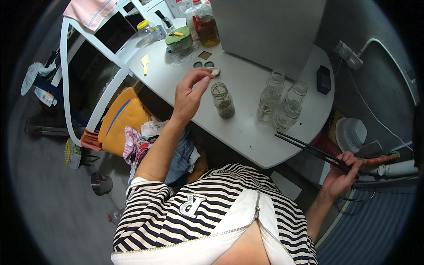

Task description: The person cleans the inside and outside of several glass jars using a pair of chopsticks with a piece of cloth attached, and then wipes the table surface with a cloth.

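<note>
My left hand (190,94) is raised over the white table (245,132), its thumb and fingertips near a small jar lid with whitish stuff in it (215,71); whether they touch it is unclear. Just to the right of that hand stands an uncapped glass jar (223,101) with murky greenish contents in its lower part. At the far right, my right hand (341,175) holds a pair of dark chopsticks (308,147), their tips pointing towards the table's edge. Several clear glass jars (267,103) stand grouped on the table between the murky jar and the chopsticks.
Two dark round lids (208,64) lie behind the left hand. A green lidded container (179,39), a large bottle of brown liquid (206,26) and a yellow brush (145,64) are farther back. A grey panel (268,29) rises from the table; a black box (323,79) sits at right.
</note>
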